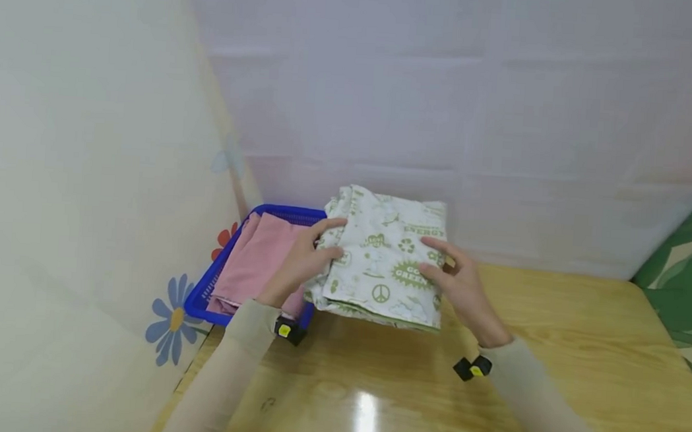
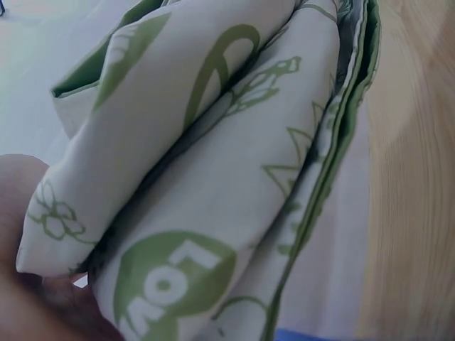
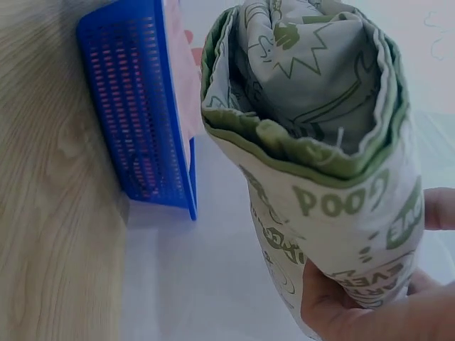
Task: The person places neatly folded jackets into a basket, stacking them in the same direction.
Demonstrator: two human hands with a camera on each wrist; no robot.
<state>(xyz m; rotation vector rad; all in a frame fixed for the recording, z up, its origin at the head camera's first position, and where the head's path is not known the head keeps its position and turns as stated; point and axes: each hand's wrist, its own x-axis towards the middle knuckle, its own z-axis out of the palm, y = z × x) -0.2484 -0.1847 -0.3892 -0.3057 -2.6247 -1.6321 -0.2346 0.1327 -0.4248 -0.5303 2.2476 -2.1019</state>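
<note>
A folded white cloth with green print (image 1: pixel 388 251) is held up over the table, beside and partly over the basket. My left hand (image 1: pixel 304 260) grips its left side, thumb on the upper face. At the right side my right hand (image 1: pixel 461 286) holds it, thumb and a finger on top and other fingers underneath. Stacked, rolled-in layers of the cloth (image 3: pixel 320 177) with green edging show in the right wrist view. In the left wrist view, loose folds of the cloth (image 2: pixel 213 156) hang past the left fingers (image 2: pixel 21 220), which are partly cut off.
A blue plastic basket (image 1: pixel 198 299) stands at the table's left, with a folded pink cloth (image 1: pixel 260 250) in it. The wooden table (image 1: pixel 372 369) meets a pale sheet (image 1: pixel 477 118) behind and a flower-printed wall covering (image 1: pixel 85 193) on the left. Green leaf print (image 1: pixel 686 290) hangs at the right.
</note>
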